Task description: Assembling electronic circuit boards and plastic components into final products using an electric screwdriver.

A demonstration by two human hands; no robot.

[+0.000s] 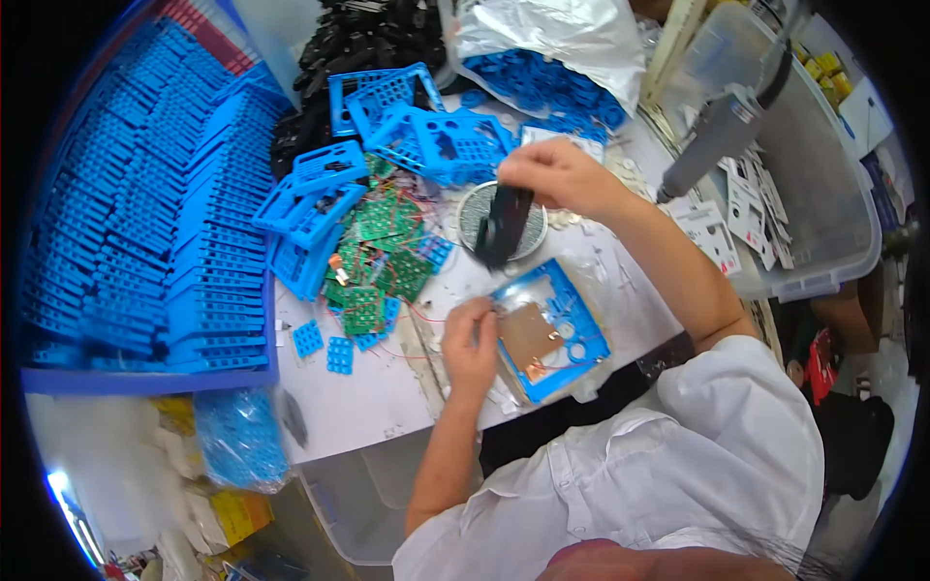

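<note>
My right hand (562,176) is closed on a black plastic part (505,225), slightly blurred, held over a round dish of small screws (468,215). In front of me lies a blue plastic housing (593,334), open side up. Inside it are a brown circuit board (526,336) and small white round pieces. My left hand (471,347) is at the housing's left edge, its fingers curled and the thumb close to the forefinger. What those fingertips pinch is too small to make out. A thin red wire runs from the left toward that hand.
Green circuit boards (363,308) with red wires pile up left of centre, beside blue frames (450,145) and blue keypads (339,354). A large bin (145,380) of blue housings stands left. A grey electric screwdriver (712,136) hangs at right, near a clear tub (843,281).
</note>
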